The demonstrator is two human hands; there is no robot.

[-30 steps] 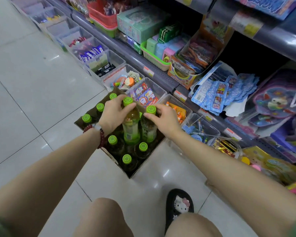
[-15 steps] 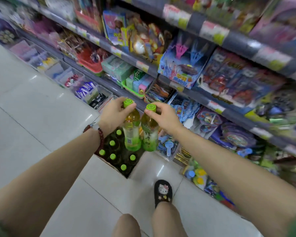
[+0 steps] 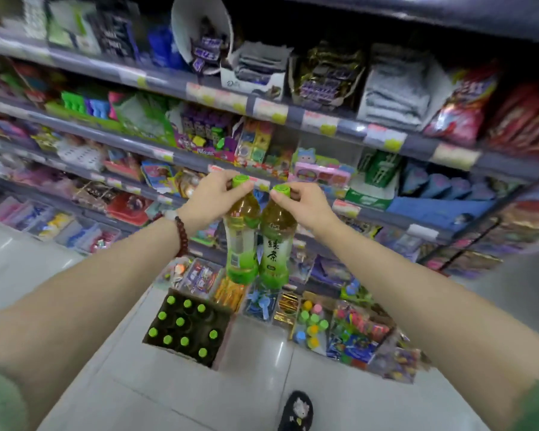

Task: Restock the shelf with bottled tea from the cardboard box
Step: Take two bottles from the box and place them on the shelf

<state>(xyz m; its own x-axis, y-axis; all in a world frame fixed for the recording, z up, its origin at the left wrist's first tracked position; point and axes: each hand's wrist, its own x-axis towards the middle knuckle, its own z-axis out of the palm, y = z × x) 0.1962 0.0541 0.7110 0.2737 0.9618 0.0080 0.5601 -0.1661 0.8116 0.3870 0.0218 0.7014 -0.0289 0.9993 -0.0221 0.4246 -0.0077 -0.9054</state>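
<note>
My left hand (image 3: 210,202) grips the neck of a green-capped tea bottle (image 3: 241,241). A second tea bottle (image 3: 276,244) hangs from my right hand (image 3: 305,206), which pinches it just under the cap. Both bottles hang upright, side by side and touching, in front of the shelves (image 3: 293,115) at about chest height. Far below them on the floor sits the open cardboard box (image 3: 223,340) with several green-capped bottles (image 3: 181,321) standing in it.
Shelves packed with toys, snacks and candy fill the view ahead. Clear plastic bins (image 3: 199,281) of small goods line the floor beside the box. White tiled floor (image 3: 252,362) lies below, and my slippered foot (image 3: 296,410) stands near the bottom edge.
Both hands have lifted the two bottles well up out of the box, from just above it to shelf height. The view has tilted upward, showing higher shelves.
</note>
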